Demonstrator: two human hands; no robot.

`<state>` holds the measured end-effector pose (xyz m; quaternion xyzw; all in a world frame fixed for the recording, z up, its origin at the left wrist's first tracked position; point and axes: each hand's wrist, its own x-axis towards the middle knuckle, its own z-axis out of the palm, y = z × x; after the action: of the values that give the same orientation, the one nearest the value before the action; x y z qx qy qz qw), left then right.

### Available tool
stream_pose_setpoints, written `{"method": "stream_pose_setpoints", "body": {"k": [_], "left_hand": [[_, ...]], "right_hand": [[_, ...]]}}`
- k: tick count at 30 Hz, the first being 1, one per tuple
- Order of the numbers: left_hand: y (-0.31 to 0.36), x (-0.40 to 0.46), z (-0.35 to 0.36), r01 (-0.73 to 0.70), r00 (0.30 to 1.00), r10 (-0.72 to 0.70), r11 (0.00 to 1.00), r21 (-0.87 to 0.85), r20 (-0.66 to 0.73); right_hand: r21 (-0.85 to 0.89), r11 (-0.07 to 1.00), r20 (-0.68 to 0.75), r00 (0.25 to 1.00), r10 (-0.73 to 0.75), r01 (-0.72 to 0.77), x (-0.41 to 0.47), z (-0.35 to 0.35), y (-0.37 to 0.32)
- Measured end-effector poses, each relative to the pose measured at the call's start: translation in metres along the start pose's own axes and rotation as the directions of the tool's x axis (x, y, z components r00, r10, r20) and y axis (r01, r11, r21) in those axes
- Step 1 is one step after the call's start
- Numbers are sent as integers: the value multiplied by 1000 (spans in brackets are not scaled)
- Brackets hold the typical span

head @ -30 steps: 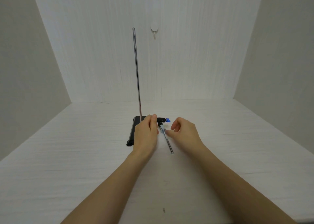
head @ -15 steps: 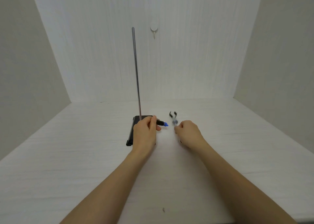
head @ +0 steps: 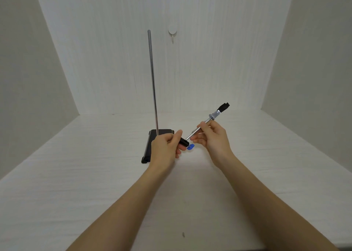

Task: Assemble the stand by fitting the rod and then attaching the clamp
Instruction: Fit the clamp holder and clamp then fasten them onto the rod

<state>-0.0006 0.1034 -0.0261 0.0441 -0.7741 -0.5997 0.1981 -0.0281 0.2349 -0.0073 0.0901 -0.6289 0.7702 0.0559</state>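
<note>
A thin steel rod (head: 152,79) stands upright in the black base (head: 162,132) on the white table. My left hand (head: 164,148) grips a black clamp holder (head: 183,141) with a blue screw knob (head: 190,146), just right of the base. My right hand (head: 213,136) pinches the metal shaft of the clamp (head: 214,116), which slants up to the right and ends in black jaws (head: 224,106). The shaft's lower tip sits right at the holder's end; whether it has entered the holder I cannot tell.
White walls (head: 190,60) enclose the table (head: 76,174) at the back and on both sides. A round white wall hook (head: 172,32) hangs on the back wall, right of the rod's top. A small dark speck (head: 183,234) lies near the front edge.
My right hand lifted the clamp off the table and tilted it, jaws up and to the right, shaft tip toward the holder. My left hand raised the holder slightly beside the base.
</note>
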Motion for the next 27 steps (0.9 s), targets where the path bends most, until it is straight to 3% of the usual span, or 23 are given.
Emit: {"method": "stream_pose_setpoints", "body": {"k": [8, 17, 22, 27], "left_hand": [[5, -3, 0, 69, 998, -68, 995, -70, 12], [11, -2, -4, 217, 976, -217, 961, -169, 21], [11, -2, -6, 294, 955, -272, 923, -250, 121], [14, 1, -8, 421, 893, -328, 852, -312, 309]], "right_hand": [[-252, 951, 111, 981, -157, 181, -4, 2, 2], [-261, 935, 158, 966, -205, 241, -7, 3, -1], [-324, 910, 175, 962, -211, 258, -8, 5, 1], [-308, 939, 34, 988, -148, 151, -2, 1, 3]]}}
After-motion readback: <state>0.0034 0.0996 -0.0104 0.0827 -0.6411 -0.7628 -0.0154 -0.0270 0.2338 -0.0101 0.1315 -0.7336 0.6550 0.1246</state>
